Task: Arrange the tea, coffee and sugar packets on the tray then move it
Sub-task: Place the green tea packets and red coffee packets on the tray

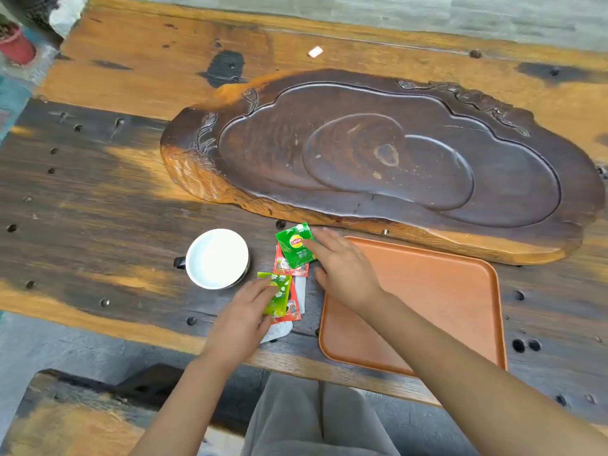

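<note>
A pile of packets lies on the dark wooden table left of an orange tray (437, 291). My right hand (342, 264) rests its fingertips on a green Lipton tea packet (293, 245) that lies over a red packet (282, 265). My left hand (243, 315) touches a second green packet (279, 294), which sits on another red packet (293, 306) and white packets (301, 287). A further white packet (278, 332) pokes out under my left hand. Nothing lies on the tray.
A white cup (215, 258) with a dark handle stands left of the packets. A large carved dark wooden tea board (378, 153) lies behind the tray. A small white scrap (315, 51) is at the far side. A red pot (16, 44) is top left.
</note>
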The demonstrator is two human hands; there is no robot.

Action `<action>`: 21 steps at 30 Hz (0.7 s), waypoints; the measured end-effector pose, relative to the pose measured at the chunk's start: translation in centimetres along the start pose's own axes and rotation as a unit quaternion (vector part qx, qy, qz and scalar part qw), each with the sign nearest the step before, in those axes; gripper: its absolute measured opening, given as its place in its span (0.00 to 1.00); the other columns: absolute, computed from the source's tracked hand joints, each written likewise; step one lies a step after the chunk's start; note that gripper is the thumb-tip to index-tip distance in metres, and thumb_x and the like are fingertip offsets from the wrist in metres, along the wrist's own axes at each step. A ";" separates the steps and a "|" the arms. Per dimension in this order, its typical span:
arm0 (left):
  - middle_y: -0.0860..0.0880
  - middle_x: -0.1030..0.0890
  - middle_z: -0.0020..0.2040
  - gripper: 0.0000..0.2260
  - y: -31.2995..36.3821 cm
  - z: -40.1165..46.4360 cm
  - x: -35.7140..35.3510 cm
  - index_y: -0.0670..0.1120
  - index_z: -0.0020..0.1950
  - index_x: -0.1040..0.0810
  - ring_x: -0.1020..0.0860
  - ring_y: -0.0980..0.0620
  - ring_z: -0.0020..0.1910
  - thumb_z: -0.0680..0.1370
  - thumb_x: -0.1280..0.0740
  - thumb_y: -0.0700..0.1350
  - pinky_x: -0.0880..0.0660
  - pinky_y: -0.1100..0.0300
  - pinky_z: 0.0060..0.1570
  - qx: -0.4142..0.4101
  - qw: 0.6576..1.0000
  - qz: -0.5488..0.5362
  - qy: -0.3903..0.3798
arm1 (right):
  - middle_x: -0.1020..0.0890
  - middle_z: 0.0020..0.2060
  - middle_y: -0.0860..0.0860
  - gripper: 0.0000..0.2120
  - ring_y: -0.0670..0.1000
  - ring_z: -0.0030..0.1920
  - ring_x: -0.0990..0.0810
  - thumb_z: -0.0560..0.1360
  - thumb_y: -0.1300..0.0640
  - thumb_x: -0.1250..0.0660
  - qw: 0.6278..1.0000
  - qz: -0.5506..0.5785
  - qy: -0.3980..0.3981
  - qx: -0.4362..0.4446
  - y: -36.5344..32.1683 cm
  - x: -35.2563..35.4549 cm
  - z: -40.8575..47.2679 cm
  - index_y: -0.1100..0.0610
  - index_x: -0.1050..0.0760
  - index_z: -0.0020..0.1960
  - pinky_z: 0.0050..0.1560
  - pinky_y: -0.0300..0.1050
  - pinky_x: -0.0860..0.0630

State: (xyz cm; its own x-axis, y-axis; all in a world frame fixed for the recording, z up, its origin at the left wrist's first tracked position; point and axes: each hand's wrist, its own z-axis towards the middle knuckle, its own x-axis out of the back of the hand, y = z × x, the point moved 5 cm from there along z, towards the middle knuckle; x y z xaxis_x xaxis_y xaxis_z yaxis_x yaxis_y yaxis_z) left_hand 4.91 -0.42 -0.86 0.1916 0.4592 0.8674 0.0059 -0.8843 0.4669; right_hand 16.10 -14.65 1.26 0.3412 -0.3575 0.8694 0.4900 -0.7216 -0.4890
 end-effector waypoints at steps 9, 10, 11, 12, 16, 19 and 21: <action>0.45 0.22 0.60 0.15 -1.1 -0.4 -1.8 0.44 0.51 0.21 0.26 0.45 0.60 0.67 0.28 0.33 0.26 0.51 0.54 0.018 0.999 -0.037 0.030 | 0.15 0.45 0.54 0.21 0.56 0.45 0.16 0.52 0.69 0.23 0.990 -0.105 -0.028 0.095 1.5 -4.6 1.8 0.58 0.18 0.45 0.43 0.47 0.19; 0.45 0.21 0.59 0.12 -1.1 -0.4 -1.8 0.44 0.49 0.21 0.26 0.46 0.60 0.67 0.29 0.34 0.26 0.52 0.53 0.022 0.998 -0.047 0.036 | 0.15 0.42 0.54 0.20 0.56 0.41 0.16 0.51 0.69 0.23 0.989 -0.108 -0.029 0.095 1.5 -4.7 1.7 0.58 0.19 0.42 0.39 0.45 0.20; 0.46 0.21 0.59 0.08 -1.1 -0.5 -1.7 0.44 0.46 0.21 0.26 0.48 0.59 0.68 0.30 0.36 0.26 0.53 0.53 0.027 0.997 -0.057 0.044 | 0.15 0.41 0.53 0.20 0.55 0.40 0.17 0.51 0.69 0.23 0.989 -0.108 -0.022 0.098 1.6 -4.7 1.6 0.58 0.19 0.41 0.37 0.43 0.21; 0.46 0.21 0.58 0.05 -1.0 -0.6 -1.5 0.45 0.44 0.22 0.27 0.51 0.59 0.69 0.32 0.37 0.27 0.56 0.52 0.030 0.996 -0.064 0.052 | 0.16 0.42 0.53 0.20 0.56 0.41 0.18 0.52 0.69 0.24 0.989 -0.106 -0.022 0.102 1.6 -4.7 1.4 0.59 0.19 0.43 0.37 0.43 0.21; 0.48 0.19 0.53 0.04 -0.8 -0.8 -0.7 0.44 0.44 0.22 0.29 0.56 0.55 0.71 0.32 0.37 0.32 0.67 0.51 0.052 0.993 -0.074 0.077 | 0.16 0.44 0.55 0.23 0.57 0.42 0.18 0.54 0.69 0.25 0.989 -0.090 -0.009 0.119 1.7 -4.5 1.4 0.59 0.20 0.49 0.37 0.45 0.21; 0.48 0.19 0.51 0.04 -0.5 -1.1 0.0 0.44 0.44 0.22 0.27 0.57 0.52 0.72 0.36 0.41 0.37 0.75 0.52 0.073 0.989 -0.094 0.089 | 0.16 0.43 0.52 0.19 0.55 0.42 0.18 0.55 0.66 0.22 0.987 -0.092 0.005 0.132 1.6 -4.4 1.4 0.57 0.18 0.44 0.37 0.42 0.22; 0.49 0.19 0.51 0.05 -0.2 -1.6 0.6 0.45 0.44 0.22 0.27 0.58 0.52 0.71 0.36 0.41 0.39 0.78 0.53 0.095 0.983 -0.111 0.108 | 0.15 0.42 0.51 0.14 0.53 0.42 0.17 0.57 0.64 0.21 0.986 -0.077 0.028 0.148 1.5 -4.1 1.1 0.56 0.18 0.41 0.38 0.41 0.21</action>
State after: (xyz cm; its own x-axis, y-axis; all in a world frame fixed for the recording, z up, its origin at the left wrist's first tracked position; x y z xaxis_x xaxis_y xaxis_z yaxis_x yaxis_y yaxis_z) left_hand 3.45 0.15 -0.17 -0.0477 0.6314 0.7740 0.2109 -0.7510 0.6257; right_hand 16.30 -13.58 -3.14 0.2029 -0.2958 0.9335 0.7478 -0.5686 -0.3427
